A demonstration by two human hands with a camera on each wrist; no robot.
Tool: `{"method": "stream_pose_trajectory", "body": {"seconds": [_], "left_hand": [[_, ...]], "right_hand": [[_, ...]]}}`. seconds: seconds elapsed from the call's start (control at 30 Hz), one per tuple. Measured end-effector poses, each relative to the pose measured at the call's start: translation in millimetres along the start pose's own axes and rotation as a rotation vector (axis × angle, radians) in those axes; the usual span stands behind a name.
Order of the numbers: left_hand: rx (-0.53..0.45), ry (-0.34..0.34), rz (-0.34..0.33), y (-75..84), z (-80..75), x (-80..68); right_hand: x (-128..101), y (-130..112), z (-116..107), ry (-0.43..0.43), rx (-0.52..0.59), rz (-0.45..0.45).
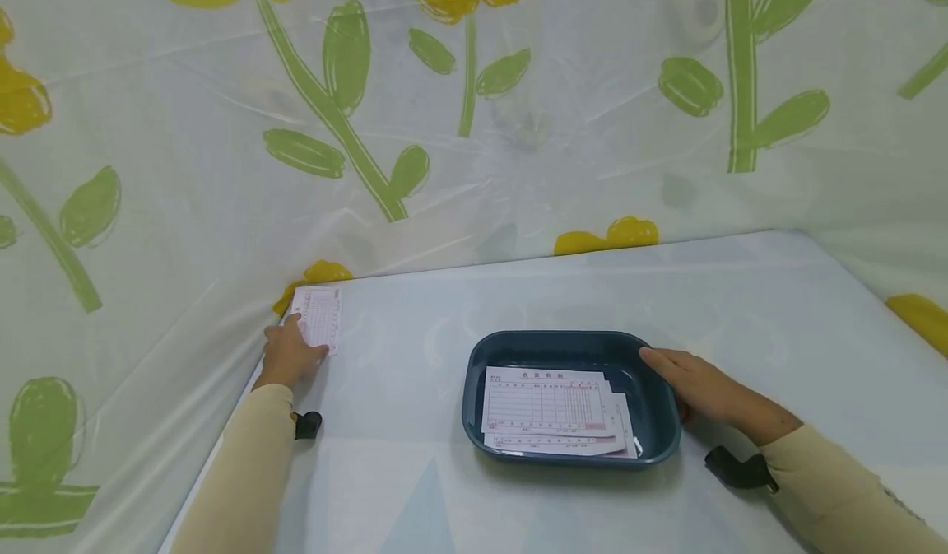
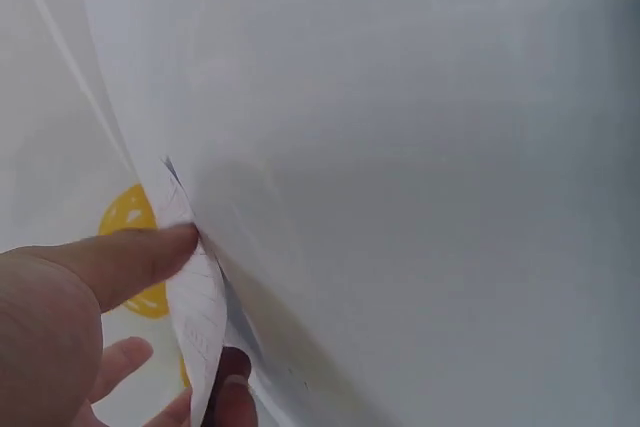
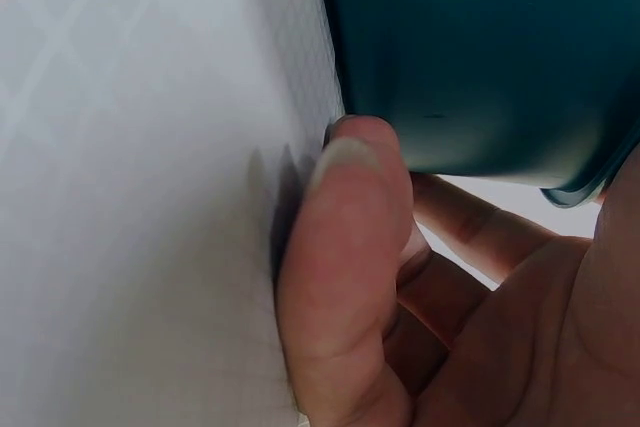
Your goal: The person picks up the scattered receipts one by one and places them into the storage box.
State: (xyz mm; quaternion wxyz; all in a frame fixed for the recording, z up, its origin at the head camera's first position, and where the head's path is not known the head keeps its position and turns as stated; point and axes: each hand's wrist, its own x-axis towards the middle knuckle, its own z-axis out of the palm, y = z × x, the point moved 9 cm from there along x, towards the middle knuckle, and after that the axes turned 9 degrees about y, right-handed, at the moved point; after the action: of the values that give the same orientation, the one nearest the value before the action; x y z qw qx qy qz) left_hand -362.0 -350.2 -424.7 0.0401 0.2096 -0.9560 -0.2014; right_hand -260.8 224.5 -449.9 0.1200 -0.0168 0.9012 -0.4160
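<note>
- Head view: the left hand (image 1: 287,355) was at the far left edge of the table (image 1: 741,307), and its fingers pinched the near end of a small pink slip (image 1: 318,316), which lay close to where the flowered plastic curtain (image 1: 148,167) meets the table.
- In the same view, the right hand (image 1: 692,385) lay with straight fingers against the right rim of the dark blue tray (image 1: 474,389); it steadied the tray but was not closed around it.
- Some printed forms (image 1: 548,410) were already stacked in the tray. I judged that the sorting was partly done, and that the slip on the left was one paper not yet put in.
- For room: the table between the slip and the tray looked bare, so the way across seemed open. The curtain stood very near the slip, so there was little space behind it and on its left.
- Left wrist view: the thumb (image 2: 130,257) pressed on one face of the slip (image 2: 195,317), and another finger (image 2: 232,392) was below it, so the grip was a pinch. The slip's edge was raised off the table surface.
- Right wrist view: the thumb (image 3: 345,267) lay beside the tray's wall (image 3: 480,57) on the table, its tip at the tray's lower edge. The other fingers went along and under the rim, but I could not tell if they were curling around it.
</note>
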Motion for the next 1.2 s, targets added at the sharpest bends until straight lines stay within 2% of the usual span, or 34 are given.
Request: {"method": "stream_pose_trajectory", "body": {"seconds": [0.23,0.53,0.73,0.97,1.07,1.2], "left_hand": [[-0.077,-0.001,-0.026,-2.0,-0.2,-1.5],[-0.167,-0.001,0.007,-2.6,2.6,-3.2],[-0.184,0.021,-0.006,-4.2,-0.4,-5.7],[-0.226,0.052,0.035,0.8,-9.5,-12.9],[-0.235,0.071,0.059,8.2,-15.4,-18.8],[-0.243,0.128,0.129,22.8,-24.8,-28.8]], "right_hand": [[1,1,1,-0.001,-0.005,-0.003],[1,0,2,-0.01,0.002,-0.013],[1,1,0,-0.004,0.007,-0.025],[2,0,0,-0.004,0.014,-0.044],[1,0,0,-0.009,0.022,-0.034],[1,1,1,-0.014,0.023,-0.035]]}}
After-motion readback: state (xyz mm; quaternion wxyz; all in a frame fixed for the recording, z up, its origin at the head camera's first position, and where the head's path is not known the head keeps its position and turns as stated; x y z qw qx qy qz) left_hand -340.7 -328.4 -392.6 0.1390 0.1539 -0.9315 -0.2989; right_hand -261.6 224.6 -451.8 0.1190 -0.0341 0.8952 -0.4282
